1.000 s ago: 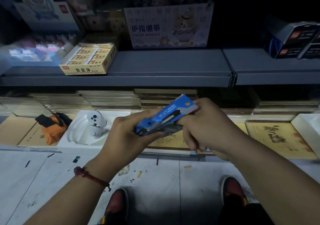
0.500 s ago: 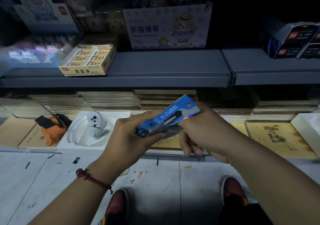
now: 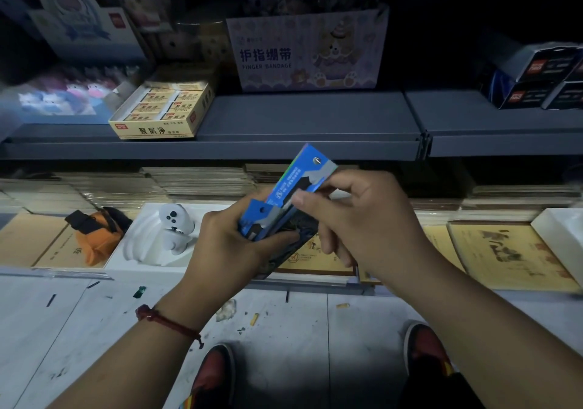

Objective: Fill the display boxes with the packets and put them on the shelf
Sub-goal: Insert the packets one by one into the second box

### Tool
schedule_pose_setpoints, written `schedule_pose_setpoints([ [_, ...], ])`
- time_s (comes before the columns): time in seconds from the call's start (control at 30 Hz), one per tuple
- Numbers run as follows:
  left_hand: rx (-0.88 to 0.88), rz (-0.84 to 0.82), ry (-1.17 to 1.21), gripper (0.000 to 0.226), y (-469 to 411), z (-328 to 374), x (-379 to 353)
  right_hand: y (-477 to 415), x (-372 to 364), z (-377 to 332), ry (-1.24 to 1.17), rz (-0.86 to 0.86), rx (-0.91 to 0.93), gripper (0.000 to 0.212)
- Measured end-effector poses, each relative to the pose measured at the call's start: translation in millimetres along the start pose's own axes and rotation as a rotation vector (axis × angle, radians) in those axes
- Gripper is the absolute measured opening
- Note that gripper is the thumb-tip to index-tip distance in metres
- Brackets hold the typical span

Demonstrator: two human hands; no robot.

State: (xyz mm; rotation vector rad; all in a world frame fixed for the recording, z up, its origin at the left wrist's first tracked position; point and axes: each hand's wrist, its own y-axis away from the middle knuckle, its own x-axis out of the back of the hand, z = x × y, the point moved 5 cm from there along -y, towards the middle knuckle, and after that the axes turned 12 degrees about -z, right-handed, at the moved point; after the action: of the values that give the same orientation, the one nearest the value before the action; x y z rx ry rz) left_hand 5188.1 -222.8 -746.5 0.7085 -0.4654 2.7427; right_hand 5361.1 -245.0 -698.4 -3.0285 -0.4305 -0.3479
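Observation:
I hold a bunch of blue packets [image 3: 303, 178] in front of the grey shelf [image 3: 309, 118], tilted up to the right. My left hand [image 3: 227, 247] grips their lower end, together with a dark box that is mostly hidden beneath them. My right hand [image 3: 356, 219] pinches the top packet between thumb and fingers near its upper end. A yellow display box [image 3: 164, 110] full of small packs stands on the shelf to the left.
A finger bandage carton [image 3: 307, 50] stands at the back of the shelf, dark boxes [image 3: 542, 77] at the right. Below lie stacked paper pads [image 3: 504, 251], a white toy [image 3: 173, 228] and an orange pouch [image 3: 94, 232]. My shoes [image 3: 214, 377] are on the littered floor.
The packets have tipped up more steeply and risen a little. My right hand has shifted from gripping their end to pinching the top packet from the side.

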Motion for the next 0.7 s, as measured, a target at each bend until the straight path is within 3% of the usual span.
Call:
schedule_pose_setpoints([
  [0.23,0.042,-0.007,0.036,0.058,2,0,7,-2,38,-6,-0.448,0.303,0.151,0.011],
  [0.4,0.045,-0.01,0.134,0.06,1,3,7,-2,49,-4,-0.609,0.34,0.196,0.015],
  [0.57,0.058,-0.009,0.155,0.062,-1,3,7,-5,50,-1,-0.657,0.3,0.196,0.012],
  [0.7,0.069,-0.016,0.162,0.064,0,0,7,-6,53,7,-0.487,0.336,0.121,0.013],
])
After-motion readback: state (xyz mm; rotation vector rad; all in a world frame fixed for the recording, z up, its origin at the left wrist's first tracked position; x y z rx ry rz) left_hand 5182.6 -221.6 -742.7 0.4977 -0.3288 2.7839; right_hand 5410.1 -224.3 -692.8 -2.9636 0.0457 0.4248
